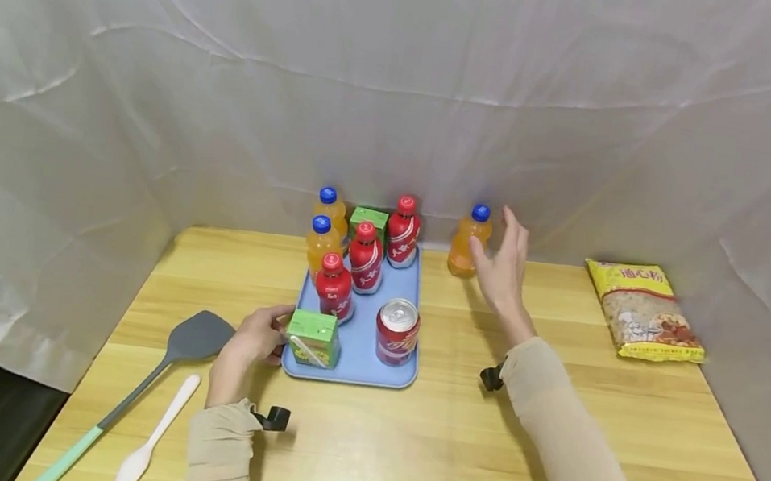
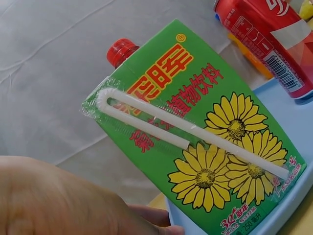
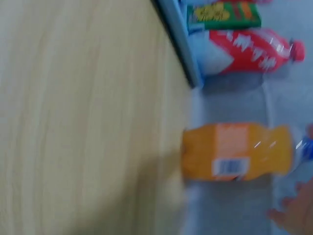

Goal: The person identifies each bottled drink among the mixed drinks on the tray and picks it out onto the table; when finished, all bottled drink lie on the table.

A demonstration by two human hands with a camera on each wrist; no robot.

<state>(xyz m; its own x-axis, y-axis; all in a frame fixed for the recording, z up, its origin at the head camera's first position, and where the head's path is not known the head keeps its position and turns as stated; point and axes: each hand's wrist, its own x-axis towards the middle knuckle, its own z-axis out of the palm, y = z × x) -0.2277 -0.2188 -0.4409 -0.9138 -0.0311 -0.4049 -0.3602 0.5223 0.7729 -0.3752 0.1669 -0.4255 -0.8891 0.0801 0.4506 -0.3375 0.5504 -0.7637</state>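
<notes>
Orange bottle [image 1: 460, 252], glossy, curved and blue-capped, stands right of the smooth blue tray [image 1: 356, 363] on the wood-grain table [image 1: 401, 454]; I see the right hand [image 1: 504, 275] beside it, fingers parted, but cannot tell the left hand's [image 1: 256, 337] hold.

The tray [image 1: 357, 360] looks like smooth, matt plastic, bearing a shiny metal can [image 1: 396, 338] at 4 o'clock and a glossy coated-paper carton [image 1: 317, 337] at 7. Off the tray, a glossy plastic bottle [image 1: 463, 245] stands at 2 o'clock, a shiny plastic-film bag [image 1: 646, 315] at 3. The tabletop [image 1: 459, 461] looks smooth and wood-grained; satiny, creased cloth [image 1: 402, 113] hangs at 12.
</notes>
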